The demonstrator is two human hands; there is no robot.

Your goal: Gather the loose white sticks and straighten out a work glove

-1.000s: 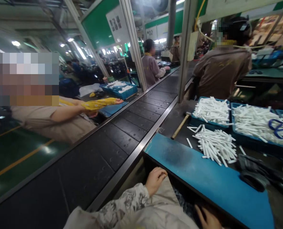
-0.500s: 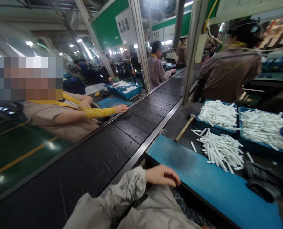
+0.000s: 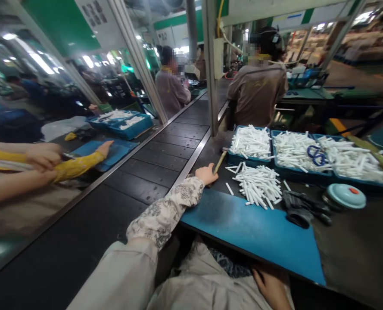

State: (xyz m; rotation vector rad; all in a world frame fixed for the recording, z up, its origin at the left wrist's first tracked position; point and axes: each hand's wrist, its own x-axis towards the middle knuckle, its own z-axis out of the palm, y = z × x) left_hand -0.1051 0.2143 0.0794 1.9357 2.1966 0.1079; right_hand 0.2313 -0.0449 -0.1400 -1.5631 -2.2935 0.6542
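Note:
My left hand (image 3: 206, 174) is stretched forward over the bench and closed on the near end of a wooden hammer handle (image 3: 220, 161), whose head lies by a blue tray. My right hand (image 3: 271, 289) rests low in my lap below the edge of the blue mat (image 3: 252, 230); its fingers are partly hidden. A loose pile of white tubes (image 3: 259, 185) lies on the bench just right of the hammer.
Blue trays (image 3: 251, 143) full of white tubes line the back of the bench, with blue scissors (image 3: 316, 155) on one. Black gloves (image 3: 299, 207) and a teal lid (image 3: 345, 196) lie at the right. A black conveyor (image 3: 139, 181) runs on the left; people work beyond it.
My left hand left my lap and reached forward across the blue mat to the hammer handle. The view swung right, and the co-worker's arm across the conveyor drew back.

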